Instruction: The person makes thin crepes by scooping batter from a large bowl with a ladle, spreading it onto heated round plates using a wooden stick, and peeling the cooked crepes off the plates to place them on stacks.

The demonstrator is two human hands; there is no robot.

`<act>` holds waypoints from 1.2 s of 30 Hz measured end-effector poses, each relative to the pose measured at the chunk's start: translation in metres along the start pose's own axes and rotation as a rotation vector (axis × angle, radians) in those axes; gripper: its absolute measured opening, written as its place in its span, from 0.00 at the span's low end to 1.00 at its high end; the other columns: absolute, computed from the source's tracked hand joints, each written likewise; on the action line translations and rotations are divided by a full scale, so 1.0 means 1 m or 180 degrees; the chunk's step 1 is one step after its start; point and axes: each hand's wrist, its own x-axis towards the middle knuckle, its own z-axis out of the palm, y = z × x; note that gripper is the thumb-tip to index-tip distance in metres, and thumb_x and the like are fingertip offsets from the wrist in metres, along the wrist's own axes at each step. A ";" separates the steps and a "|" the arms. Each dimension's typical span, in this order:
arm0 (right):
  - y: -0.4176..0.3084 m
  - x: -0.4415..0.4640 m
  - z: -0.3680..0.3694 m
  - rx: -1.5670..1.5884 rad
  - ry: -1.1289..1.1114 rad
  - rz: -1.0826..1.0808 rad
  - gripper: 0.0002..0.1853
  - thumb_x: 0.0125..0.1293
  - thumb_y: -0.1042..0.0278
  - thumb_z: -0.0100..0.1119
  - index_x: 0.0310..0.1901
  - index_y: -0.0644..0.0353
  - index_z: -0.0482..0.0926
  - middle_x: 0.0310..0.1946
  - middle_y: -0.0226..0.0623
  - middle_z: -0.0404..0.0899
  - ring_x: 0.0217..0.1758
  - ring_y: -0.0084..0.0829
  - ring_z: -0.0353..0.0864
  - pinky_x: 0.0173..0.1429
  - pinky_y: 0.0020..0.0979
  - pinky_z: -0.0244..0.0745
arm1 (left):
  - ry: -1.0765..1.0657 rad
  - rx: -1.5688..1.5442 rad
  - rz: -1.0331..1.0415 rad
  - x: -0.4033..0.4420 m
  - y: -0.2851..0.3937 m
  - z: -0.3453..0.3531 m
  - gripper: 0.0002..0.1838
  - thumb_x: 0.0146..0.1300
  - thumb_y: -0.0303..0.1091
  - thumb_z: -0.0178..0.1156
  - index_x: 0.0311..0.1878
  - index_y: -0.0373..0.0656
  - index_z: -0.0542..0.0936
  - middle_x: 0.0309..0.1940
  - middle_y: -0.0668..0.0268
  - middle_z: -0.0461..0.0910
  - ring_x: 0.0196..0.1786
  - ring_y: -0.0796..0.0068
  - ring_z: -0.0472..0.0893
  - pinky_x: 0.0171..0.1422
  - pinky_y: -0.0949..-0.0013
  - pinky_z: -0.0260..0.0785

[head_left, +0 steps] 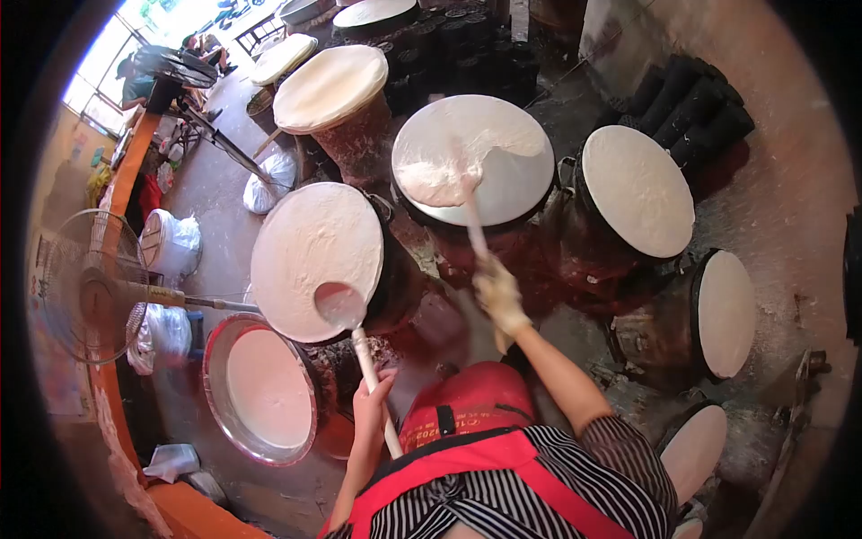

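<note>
My left hand is closed around the pale handle of a ladle. The ladle's round bowl rests on or just above the white layer covering a round griddle at the left. In a light-coloured work glove, my right hand grips a long-handled scraper. Motion blurs the scraper's head, which lies at the white batter sheet on the middle griddle. Shiny bare metal shows on that griddle's lower right part, where the sheet's edge is folded or wrinkled.
A wide metal basin of white batter stands at the lower left. More coated griddles ring me on drum stoves. Black cylinders are stacked by the right wall. A standing fan is at the left. People sit far back left.
</note>
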 end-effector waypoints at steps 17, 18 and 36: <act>0.030 0.015 0.112 0.1231 0.0908 0.0437 0.22 0.76 0.51 0.50 0.68 0.45 0.67 0.21 0.22 0.67 0.13 0.16 0.59 0.16 0.23 0.56 | 0.0302 -0.0282 0.0049 -0.062 -0.021 -0.063 0.27 0.67 0.28 0.59 0.67 0.31 0.66 0.46 0.68 0.82 0.40 0.87 0.74 0.48 0.83 0.66; 0.027 0.007 0.093 0.1299 0.0928 0.0615 0.22 0.76 0.51 0.50 0.68 0.44 0.67 0.21 0.22 0.68 0.13 0.17 0.60 0.15 0.24 0.55 | 0.0249 -0.0297 0.0007 -0.060 -0.020 -0.058 0.26 0.67 0.28 0.59 0.67 0.31 0.66 0.46 0.68 0.82 0.40 0.87 0.74 0.48 0.82 0.66; -0.028 0.027 -0.123 0.1091 -0.0290 0.1382 0.26 0.75 0.62 0.48 0.73 0.37 0.62 0.22 0.26 0.69 0.13 0.19 0.58 0.16 0.24 0.55 | -0.0254 -0.0093 0.0137 -0.024 -0.015 0.069 0.27 0.67 0.28 0.59 0.67 0.31 0.65 0.49 0.66 0.82 0.51 0.81 0.75 0.60 0.78 0.62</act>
